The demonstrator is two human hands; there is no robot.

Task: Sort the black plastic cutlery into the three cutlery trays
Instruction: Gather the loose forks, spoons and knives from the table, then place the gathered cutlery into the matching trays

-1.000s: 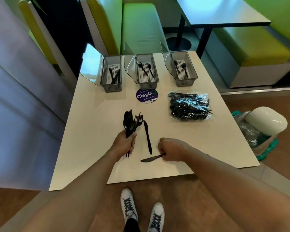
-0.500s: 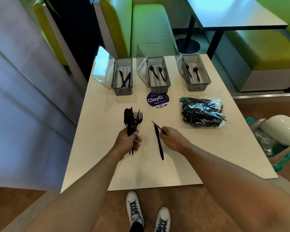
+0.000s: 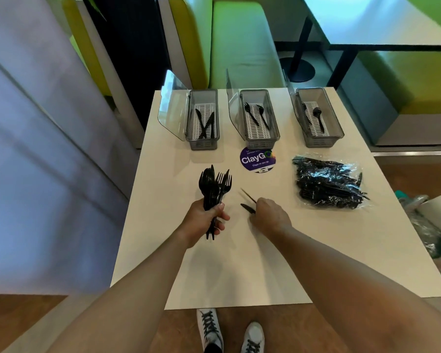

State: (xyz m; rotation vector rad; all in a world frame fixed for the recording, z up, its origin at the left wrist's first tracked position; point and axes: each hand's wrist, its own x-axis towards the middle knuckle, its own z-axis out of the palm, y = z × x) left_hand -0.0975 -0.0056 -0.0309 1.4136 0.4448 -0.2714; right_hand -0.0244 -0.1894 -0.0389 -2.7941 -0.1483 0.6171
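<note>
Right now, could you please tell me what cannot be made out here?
All in the head view:
1. The cutlery bundle in the left hand overlaps itself; piece count unreadable.
2. The right hand covers the handles of the raised knife and lower knife; whether it grips both is unclear.
3. Wrapped pack: glare and tangle hide the piece types.
4. White bin: cut off by the right edge.

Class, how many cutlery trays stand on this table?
3, in a row along the table's far edge: the left tray, the middle tray behind the round sticker, the right tray behind the bag. None appears hidden.
</note>
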